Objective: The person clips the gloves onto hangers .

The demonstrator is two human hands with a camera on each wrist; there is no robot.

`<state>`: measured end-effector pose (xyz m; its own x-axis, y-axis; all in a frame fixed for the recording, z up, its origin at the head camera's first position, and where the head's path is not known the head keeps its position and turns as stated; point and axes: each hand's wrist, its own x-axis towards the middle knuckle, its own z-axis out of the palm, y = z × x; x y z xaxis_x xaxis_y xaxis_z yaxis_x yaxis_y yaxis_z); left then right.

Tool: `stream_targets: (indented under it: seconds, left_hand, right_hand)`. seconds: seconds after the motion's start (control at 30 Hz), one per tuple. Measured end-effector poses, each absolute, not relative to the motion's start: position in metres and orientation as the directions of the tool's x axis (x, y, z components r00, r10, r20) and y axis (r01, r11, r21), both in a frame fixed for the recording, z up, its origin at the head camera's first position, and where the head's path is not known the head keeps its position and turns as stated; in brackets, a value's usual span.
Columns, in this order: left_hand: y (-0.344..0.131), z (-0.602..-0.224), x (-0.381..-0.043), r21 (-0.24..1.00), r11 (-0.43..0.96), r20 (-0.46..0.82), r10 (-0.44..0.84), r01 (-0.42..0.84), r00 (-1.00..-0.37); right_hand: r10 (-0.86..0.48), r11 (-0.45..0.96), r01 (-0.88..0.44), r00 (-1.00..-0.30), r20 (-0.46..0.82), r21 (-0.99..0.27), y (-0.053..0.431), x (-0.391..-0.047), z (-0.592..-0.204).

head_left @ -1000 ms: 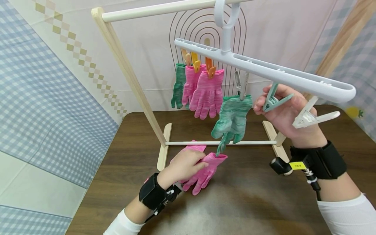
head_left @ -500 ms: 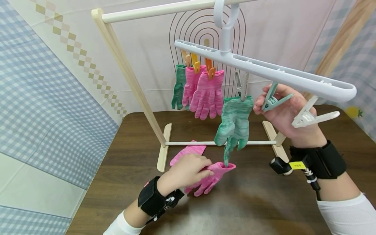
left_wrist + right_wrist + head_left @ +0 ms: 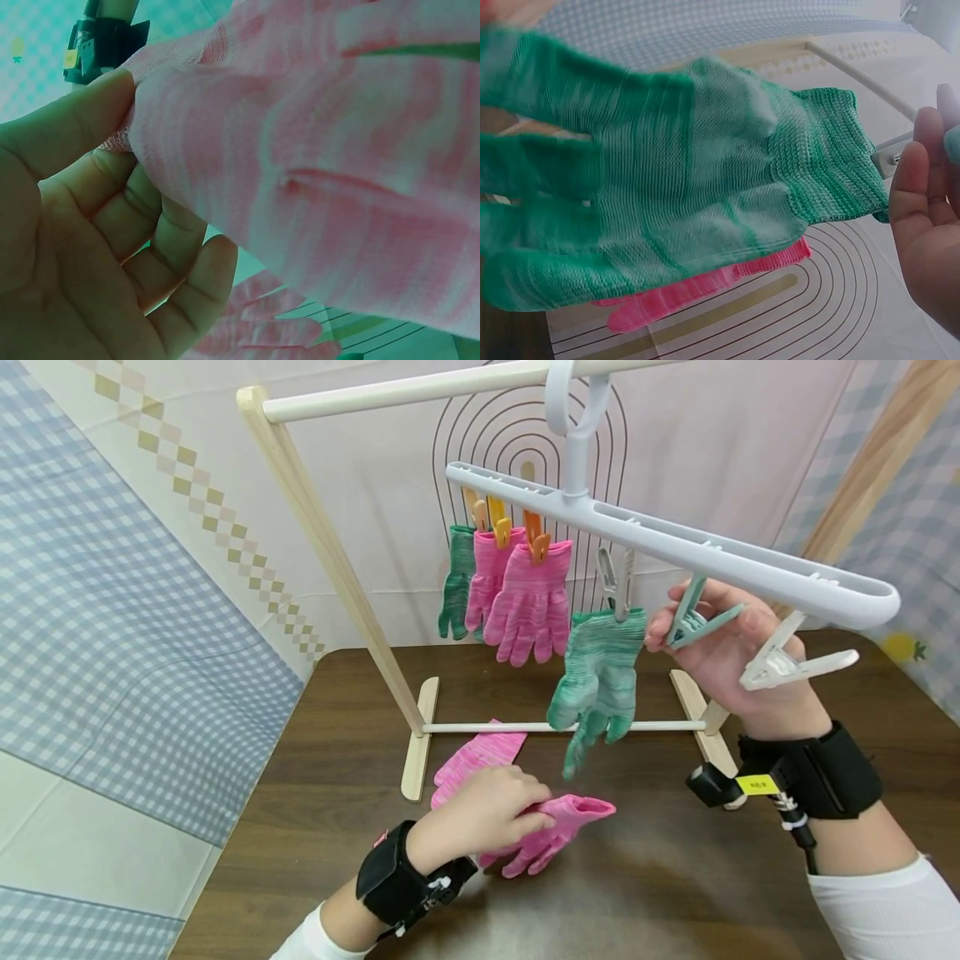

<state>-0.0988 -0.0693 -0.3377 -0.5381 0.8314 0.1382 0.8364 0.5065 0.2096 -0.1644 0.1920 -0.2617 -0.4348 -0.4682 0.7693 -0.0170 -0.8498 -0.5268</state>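
My left hand (image 3: 487,810) pinches a pink knit glove (image 3: 546,845) near its cuff, low over the table. In the left wrist view, the thumb presses the cuff edge against the fingers, and the glove (image 3: 225,157) fills most of the picture. Higher on the right, my right hand (image 3: 723,672) holds a teal clothes clip (image 3: 692,625) that hangs from the white hanger (image 3: 660,531), with thumb and fingers around it. Left of this hand a green knit glove (image 3: 600,660) hangs from a grey clip (image 3: 613,581); its longest fingertip dangles just above the pink cuff.
Another pink glove (image 3: 480,760) lies behind my left hand. Pink gloves (image 3: 531,602) and a green one (image 3: 456,581) hang at the hanger's far end from orange and yellow clips. A white clip (image 3: 787,667) hangs over my right wrist. The wooden rack (image 3: 330,543) stands around everything.
My left hand has drawn the pink glove toward me and to the right, so its cuff has come away from the green glove's dangling fingertip. The green glove has swung slightly right.
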Motion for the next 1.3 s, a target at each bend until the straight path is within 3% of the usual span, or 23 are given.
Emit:
stream_targets:
  seconds: [0.13,0.33,0.57,1.3]
  left_hand:
    - [-0.068,-0.340,-0.098,0.226,0.498,0.174,0.825,0.837,-0.538]
    - [-0.065,-0.337,-0.099,0.364,0.451,0.377,0.729,0.815,-0.571]
    - [-0.059,-0.334,-0.103,0.413,0.423,0.558,0.582,0.807,-0.591]
    - [-0.037,-0.323,-0.112,0.407,0.373,0.716,0.437,0.834,-0.545]
  right_hand:
    - [-0.466,-0.851,-0.022,-0.430,0.773,-0.525,0.192,-0.164,-0.262]
    - [-0.465,-0.850,-0.019,-0.444,0.766,-0.526,0.192,-0.162,-0.263]
    - [-0.460,-0.857,-0.005,-0.441,0.770,-0.515,0.191,-0.162,-0.265]
    - [-0.430,-0.860,-0.055,-0.457,0.779,-0.507,0.190,-0.160,-0.268]
